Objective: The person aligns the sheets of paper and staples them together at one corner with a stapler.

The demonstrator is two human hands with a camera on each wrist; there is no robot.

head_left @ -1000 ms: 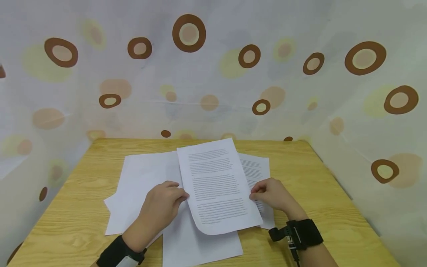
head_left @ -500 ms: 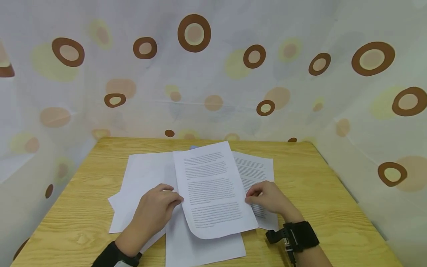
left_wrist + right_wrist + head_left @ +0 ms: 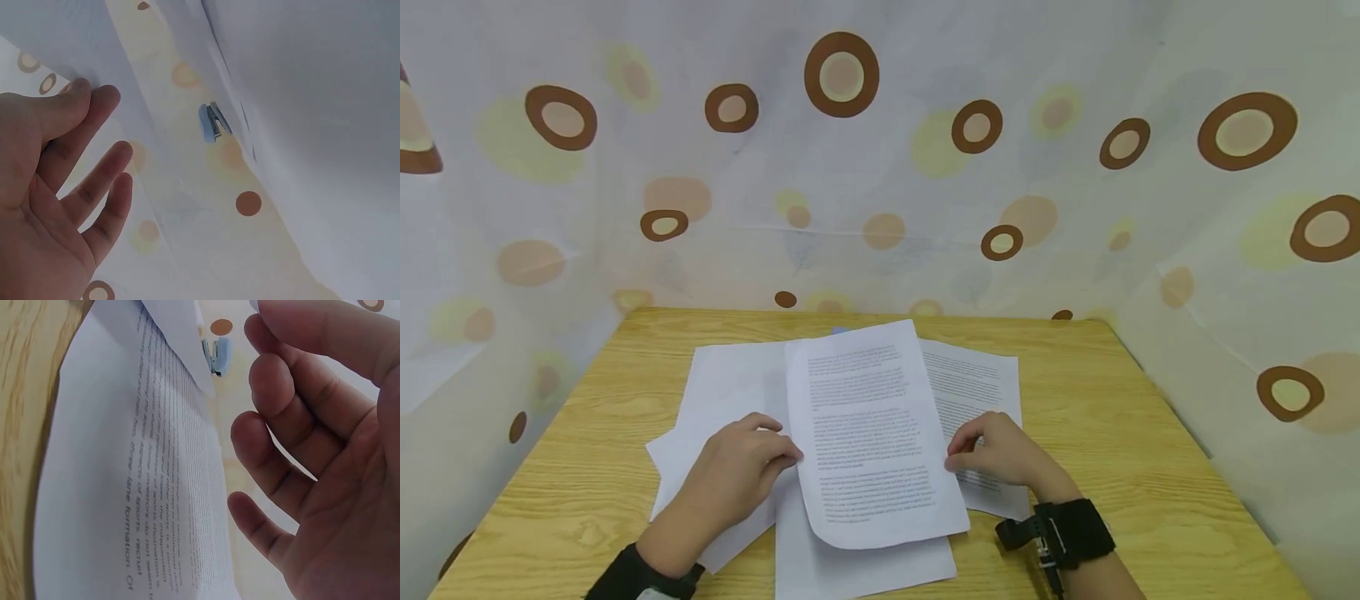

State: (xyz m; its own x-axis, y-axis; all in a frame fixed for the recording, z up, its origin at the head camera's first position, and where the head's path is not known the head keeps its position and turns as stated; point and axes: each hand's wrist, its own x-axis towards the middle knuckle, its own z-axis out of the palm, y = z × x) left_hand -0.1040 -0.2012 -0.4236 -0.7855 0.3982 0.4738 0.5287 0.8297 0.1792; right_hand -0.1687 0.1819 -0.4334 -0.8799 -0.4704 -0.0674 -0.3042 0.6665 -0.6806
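Between both hands a printed sheet of paper (image 3: 872,442) is held up, its text facing me and its lower left corner bowed. My left hand (image 3: 733,471) pinches its left edge between thumb and index finger; the other fingers are loosely spread in the left wrist view. The right edge is pinched by my right hand (image 3: 1000,450), lower fingers loosely curled. Beneath and behind are blank-looking white sheets (image 3: 730,375) at left, another white sheet (image 3: 880,571) in front, and a printed sheet (image 3: 977,375) at right. A light blue stapler (image 3: 212,122) lies beyond, mostly hidden in the head view.
The wood-grain table (image 3: 1112,417) extends around the papers. A pale curtain (image 3: 880,183) with brown and yellow circles encloses its back and sides. Each wrist wears a black strap (image 3: 1075,533) with a small device.
Both hands have moved the held sheet a little left and towards me. A bit of the blue stapler now shows behind its top edge. The other papers stay in place on the table.
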